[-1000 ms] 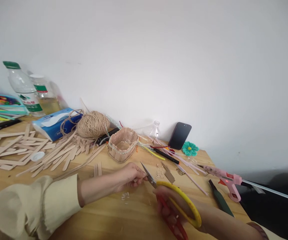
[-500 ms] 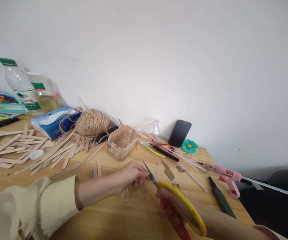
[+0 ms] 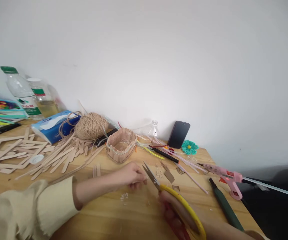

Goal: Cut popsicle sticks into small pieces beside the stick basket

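Observation:
My right hand (image 3: 170, 208) grips a pair of scissors (image 3: 183, 200) with yellow and red handles. Their blades are slightly parted and point up and left. Just left of the blade tips, my left hand (image 3: 134, 176) is closed in a pinch, with a ring on one finger. Whatever is between its fingertips is too small to make out. On the table below lie tiny pale clippings (image 3: 124, 196). Farther back stands a small basket (image 3: 121, 146) of wooden pieces with glittery trim. Right of the blades are brown cardboard scraps (image 3: 168, 176).
Craft sticks (image 3: 11, 153), a twine ball (image 3: 91, 126) and a blue tissue pack (image 3: 55, 126) crowd the left. Bottles (image 3: 25, 95) stand behind. A phone (image 3: 178, 134), teal flower (image 3: 189, 147), pink glue gun (image 3: 228, 176) and dark green tool (image 3: 225, 205) lie right.
The scissors have moved slightly away from my left hand, and their blades have parted. My left hand has shifted a little left, still pinched. The view has tilted slightly.

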The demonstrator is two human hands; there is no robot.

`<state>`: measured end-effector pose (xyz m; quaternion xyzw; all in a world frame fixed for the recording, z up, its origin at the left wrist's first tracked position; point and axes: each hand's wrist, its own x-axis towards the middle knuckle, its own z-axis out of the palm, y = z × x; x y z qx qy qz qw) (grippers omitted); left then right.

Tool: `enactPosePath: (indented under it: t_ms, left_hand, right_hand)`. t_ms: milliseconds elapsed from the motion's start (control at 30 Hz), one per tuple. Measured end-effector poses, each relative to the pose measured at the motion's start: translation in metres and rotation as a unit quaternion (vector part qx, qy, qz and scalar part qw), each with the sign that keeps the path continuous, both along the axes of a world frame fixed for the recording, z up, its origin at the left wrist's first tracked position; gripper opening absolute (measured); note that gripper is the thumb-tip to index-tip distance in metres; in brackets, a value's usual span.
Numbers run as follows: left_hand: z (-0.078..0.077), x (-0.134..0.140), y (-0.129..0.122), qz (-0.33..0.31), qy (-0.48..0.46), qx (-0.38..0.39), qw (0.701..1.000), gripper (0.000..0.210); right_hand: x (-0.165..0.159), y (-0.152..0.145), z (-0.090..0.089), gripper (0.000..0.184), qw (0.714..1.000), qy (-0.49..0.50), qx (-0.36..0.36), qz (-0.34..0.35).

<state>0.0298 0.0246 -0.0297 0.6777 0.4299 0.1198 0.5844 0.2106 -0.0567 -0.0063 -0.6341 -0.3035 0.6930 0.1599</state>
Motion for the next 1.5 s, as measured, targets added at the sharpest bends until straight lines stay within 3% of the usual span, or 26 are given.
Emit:
enactPosePath:
  t_ms: [167,333,400,600,733,867,1000,1133,1300,1500]
  left_hand:
    - [0.014,-0.017,-0.005,-0.039,0.073,0.25,0.965,0.023]
    - [0.015,0.011,0.002,-0.062,0.152,0.412,0.896,0.024]
    - [0.02,0.025,0.013,-0.066,0.183,0.461,0.866,0.023]
    - [0.033,0.036,0.045,-0.069,0.326,0.555,0.762,0.024]
    - [0.014,0.039,0.052,-0.07,0.406,0.58,0.703,0.023]
    - [-0.007,0.044,0.058,-0.067,0.448,0.577,0.68,0.012]
    - [-0.015,0.044,0.064,-0.063,0.446,0.568,0.689,0.03]
    - [-0.01,0.042,0.063,-0.046,0.402,0.557,0.725,0.031]
    - [0.018,0.036,0.049,-0.013,0.292,0.506,0.812,0.022]
    - [0.054,0.013,0.019,0.022,0.078,0.351,0.933,0.016]
  right_hand:
    - [0.018,-0.012,0.009,0.03,0.997,0.022,0.04,-0.064]
    - [0.026,-0.025,0.013,0.039,0.979,0.064,0.162,-0.107]
    - [0.029,-0.028,0.011,0.042,0.973,0.099,0.174,-0.115]
    - [0.04,-0.029,0.004,0.038,0.961,0.168,0.166,-0.145]
    - [0.043,-0.029,-0.003,0.039,0.956,0.181,0.18,-0.146]
    - [0.041,-0.031,-0.007,0.04,0.956,0.178,0.195,-0.125]
    - [0.041,-0.029,-0.011,0.038,0.956,0.192,0.188,-0.117]
    - [0.04,-0.022,-0.015,0.037,0.954,0.21,0.177,-0.121]
    - [0.035,-0.02,-0.013,0.039,0.953,0.211,0.186,-0.113]
    - [0.028,-0.016,0.002,0.037,0.951,0.158,0.247,-0.093]
